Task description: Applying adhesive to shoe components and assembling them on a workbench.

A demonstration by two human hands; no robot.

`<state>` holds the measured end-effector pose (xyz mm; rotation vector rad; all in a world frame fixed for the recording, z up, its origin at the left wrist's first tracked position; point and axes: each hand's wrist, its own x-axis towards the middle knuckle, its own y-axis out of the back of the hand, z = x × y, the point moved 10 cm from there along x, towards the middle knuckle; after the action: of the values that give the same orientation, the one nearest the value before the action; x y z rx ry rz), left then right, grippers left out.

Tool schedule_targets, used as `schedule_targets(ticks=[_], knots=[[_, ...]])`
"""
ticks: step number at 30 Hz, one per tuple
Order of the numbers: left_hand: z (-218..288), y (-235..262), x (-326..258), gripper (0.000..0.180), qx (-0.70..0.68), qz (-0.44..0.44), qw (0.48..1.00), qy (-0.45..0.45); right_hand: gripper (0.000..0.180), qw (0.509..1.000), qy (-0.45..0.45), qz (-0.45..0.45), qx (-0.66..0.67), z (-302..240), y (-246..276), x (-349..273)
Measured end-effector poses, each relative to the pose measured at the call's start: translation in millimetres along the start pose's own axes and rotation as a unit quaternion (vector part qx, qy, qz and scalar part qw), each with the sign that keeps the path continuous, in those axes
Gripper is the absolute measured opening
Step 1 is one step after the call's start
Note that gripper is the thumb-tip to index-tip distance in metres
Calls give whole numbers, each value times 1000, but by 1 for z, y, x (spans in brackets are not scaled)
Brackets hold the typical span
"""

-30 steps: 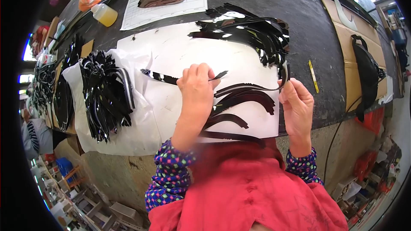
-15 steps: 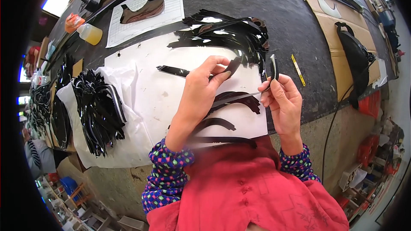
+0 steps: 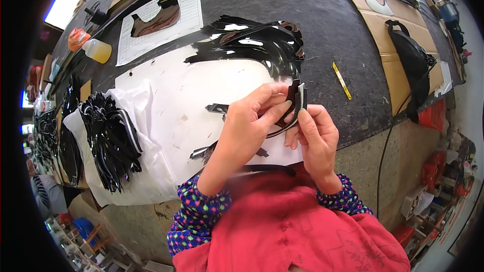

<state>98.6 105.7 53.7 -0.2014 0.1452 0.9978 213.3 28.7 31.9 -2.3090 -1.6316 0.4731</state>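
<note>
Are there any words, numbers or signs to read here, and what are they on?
None that I can read clearly.
Gridded paper sheet: marks too small to read.
Yellow strip: marks too small to read.
Plastic bottle: no writing I can make out.
Background: too small or blurred.

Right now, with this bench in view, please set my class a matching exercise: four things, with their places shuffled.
Things
1. Bottle
2. Yellow strip
3. Crumpled sheet
4. Pale-edged strip

Places
A. Under a bundle of black strips
B. Pinched by the right hand
C. Beside an orange cloth
D. On the dark tabletop, left of the cardboard

Pairs: 1-C, 2-D, 3-A, 4-B
</note>
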Motion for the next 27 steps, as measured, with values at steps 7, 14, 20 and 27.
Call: schedule_targets(ticks=[7,14,20,27], knots=[[-2,-7,0,27,8,-1,1000,-7,16,999,12,16,-26,-1,6,-1],[-2,-10,1,25,10,-20,1000,-18,15,999,15,37,-17,4,7,-1],[3,-10,-4,24,28,8,999,-43,13,1000,5,29,-9,6,8,-1],[3,-12,-5,22,52,29,996,-62,13,997,10,7,-74,0,7,-1]])
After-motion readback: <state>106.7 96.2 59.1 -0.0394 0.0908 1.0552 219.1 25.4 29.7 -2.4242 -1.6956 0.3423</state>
